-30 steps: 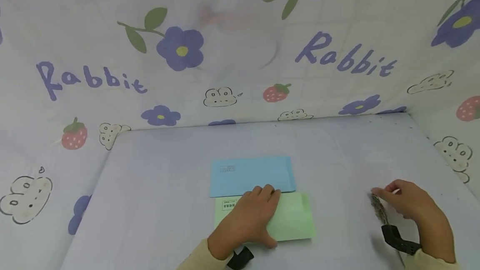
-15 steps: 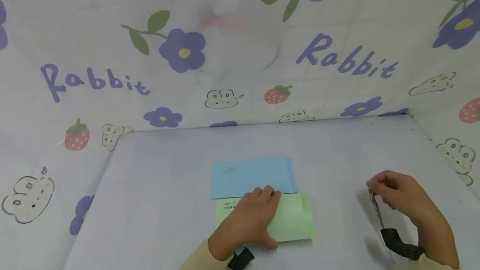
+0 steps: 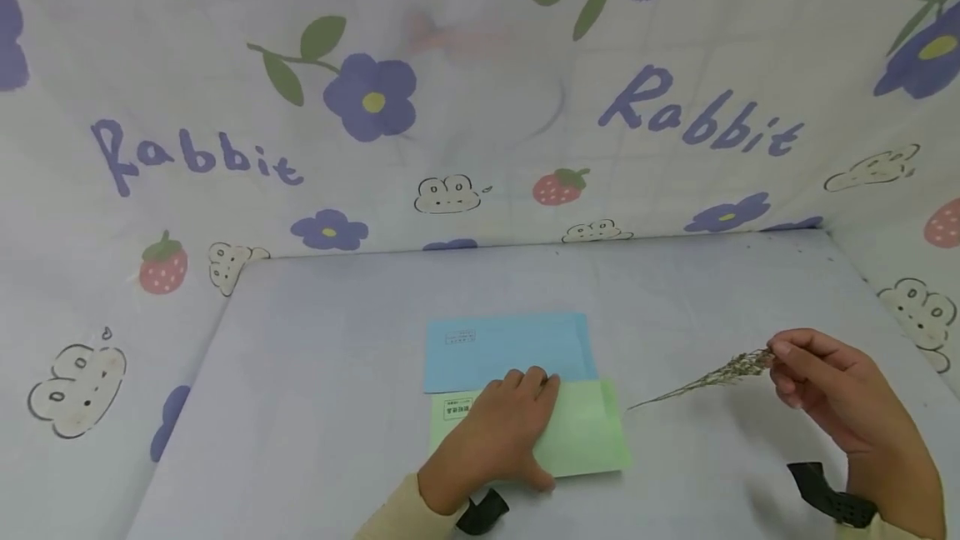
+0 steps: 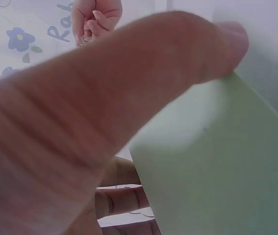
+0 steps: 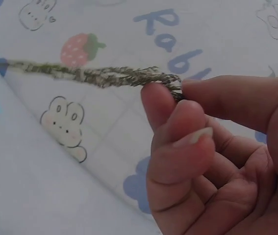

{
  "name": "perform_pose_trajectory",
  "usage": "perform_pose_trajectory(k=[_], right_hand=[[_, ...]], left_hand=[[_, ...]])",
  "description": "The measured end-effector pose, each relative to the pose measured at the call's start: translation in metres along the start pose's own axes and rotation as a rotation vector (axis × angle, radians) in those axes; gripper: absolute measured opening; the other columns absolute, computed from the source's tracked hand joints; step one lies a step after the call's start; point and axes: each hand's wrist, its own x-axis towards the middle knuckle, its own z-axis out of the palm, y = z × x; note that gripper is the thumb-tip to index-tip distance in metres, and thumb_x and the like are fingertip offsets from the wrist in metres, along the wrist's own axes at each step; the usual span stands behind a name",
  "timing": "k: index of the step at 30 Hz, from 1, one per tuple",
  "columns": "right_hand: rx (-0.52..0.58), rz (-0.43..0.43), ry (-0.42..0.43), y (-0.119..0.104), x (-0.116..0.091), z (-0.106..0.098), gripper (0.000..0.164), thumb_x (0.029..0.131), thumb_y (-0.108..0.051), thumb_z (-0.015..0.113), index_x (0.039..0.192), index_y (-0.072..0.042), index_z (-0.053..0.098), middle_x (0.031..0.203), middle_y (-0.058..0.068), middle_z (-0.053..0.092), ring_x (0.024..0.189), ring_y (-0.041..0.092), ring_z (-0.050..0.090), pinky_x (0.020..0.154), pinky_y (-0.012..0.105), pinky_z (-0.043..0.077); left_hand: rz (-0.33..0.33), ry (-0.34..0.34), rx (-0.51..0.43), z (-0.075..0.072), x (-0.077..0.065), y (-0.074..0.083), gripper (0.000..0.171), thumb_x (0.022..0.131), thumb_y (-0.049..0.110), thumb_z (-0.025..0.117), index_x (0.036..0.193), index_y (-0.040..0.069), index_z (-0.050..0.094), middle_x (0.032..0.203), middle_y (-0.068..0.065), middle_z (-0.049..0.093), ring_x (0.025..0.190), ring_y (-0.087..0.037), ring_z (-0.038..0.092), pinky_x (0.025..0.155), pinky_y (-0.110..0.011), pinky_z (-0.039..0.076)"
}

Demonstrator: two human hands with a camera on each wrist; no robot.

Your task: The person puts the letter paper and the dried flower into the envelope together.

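Note:
In the head view my left hand (image 3: 498, 432) lies across a pale green envelope (image 3: 581, 432), with its fingers near the far edge and its thumb at the near edge. The left wrist view shows the thumb in front of the green paper and the other fingertips hidden behind it. Farther right, my right hand (image 3: 832, 382) pinches a dried flower sprig (image 3: 731, 372) by its bushy tip. The sprig's thin stem points left towards the green envelope. In the right wrist view, thumb and fingertips meet on the sprig's (image 5: 99, 77) tip.
A light blue envelope (image 3: 510, 348) lies just beyond the green one, their edges meeting. Both are on a white-covered table (image 3: 322, 398). A printed rabbit-and-flower curtain (image 3: 480, 123) rises along the back and sides.
My right hand has turned over and moved slightly right. The sprig, earlier hanging towards the near edge, now stretches out to the left. The left hand stays in place.

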Motion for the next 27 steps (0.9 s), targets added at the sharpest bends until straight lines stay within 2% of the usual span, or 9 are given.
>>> perform_pose_trajectory(k=[4,10,15,18,21,24,27], right_hand=[[0.088,-0.027,-0.092,0.003,0.003,0.001,0.034,0.106,0.009,0.03,0.111,0.001,0.062,0.084,0.007,0.061,0.063,0.019,0.049,0.056,0.041,0.026],[0.141,0.069,-0.25,0.021,0.02,0.018,0.038,0.107,0.006,0.029,0.114,-0.004,0.064,0.088,0.002,0.062,0.071,0.011,0.056,0.057,0.037,0.03],[0.161,0.154,-0.341,0.037,0.03,0.038,0.036,0.107,0.004,0.031,0.113,-0.007,0.065,0.087,0.0,0.063,0.072,0.008,0.057,0.057,0.035,0.033],[0.125,0.19,-0.386,0.045,0.035,0.051,0.031,0.107,0.003,0.035,0.112,-0.007,0.064,0.087,0.0,0.065,0.073,0.009,0.06,0.057,0.028,0.044],[0.069,0.219,-0.412,0.05,0.039,0.066,0.024,0.105,0.003,0.041,0.11,-0.006,0.063,0.089,0.003,0.068,0.075,0.012,0.065,0.063,0.026,0.053],[-0.034,0.234,-0.376,0.053,0.042,0.082,0.014,0.102,0.0,0.051,0.108,-0.003,0.064,0.086,0.007,0.071,0.072,0.014,0.067,0.061,0.028,0.055],[-0.215,0.232,-0.302,0.052,0.044,0.098,0.011,0.098,-0.006,0.064,0.105,0.001,0.068,0.082,0.01,0.07,0.063,0.012,0.06,0.053,0.028,0.051]], left_hand=[[-0.007,-0.003,0.009,0.0,0.001,-0.001,0.114,0.065,0.069,0.083,0.15,0.004,0.043,0.138,-0.008,0.048,0.112,-0.022,0.051,0.087,-0.033,0.049],[0.001,0.013,-0.009,0.001,0.001,-0.001,0.114,0.065,0.068,0.083,0.15,0.003,0.043,0.137,-0.008,0.048,0.11,-0.021,0.051,0.086,-0.032,0.049],[-0.001,0.019,-0.013,0.001,0.001,0.0,0.113,0.065,0.067,0.083,0.149,0.004,0.043,0.137,-0.008,0.048,0.11,-0.021,0.051,0.085,-0.032,0.049],[0.0,0.022,-0.004,0.001,0.0,0.0,0.113,0.065,0.068,0.083,0.15,0.004,0.043,0.137,-0.008,0.048,0.109,-0.02,0.051,0.085,-0.031,0.049],[0.001,0.03,0.002,0.001,0.0,-0.001,0.113,0.065,0.068,0.083,0.149,0.004,0.043,0.137,-0.008,0.048,0.109,-0.021,0.051,0.084,-0.032,0.049],[0.004,0.04,0.003,0.002,0.0,-0.002,0.113,0.065,0.068,0.083,0.149,0.004,0.044,0.136,-0.008,0.049,0.109,-0.021,0.052,0.084,-0.032,0.049],[-0.003,0.041,-0.006,0.003,0.001,-0.003,0.113,0.064,0.068,0.083,0.149,0.004,0.044,0.135,-0.008,0.049,0.109,-0.021,0.052,0.084,-0.032,0.049]])
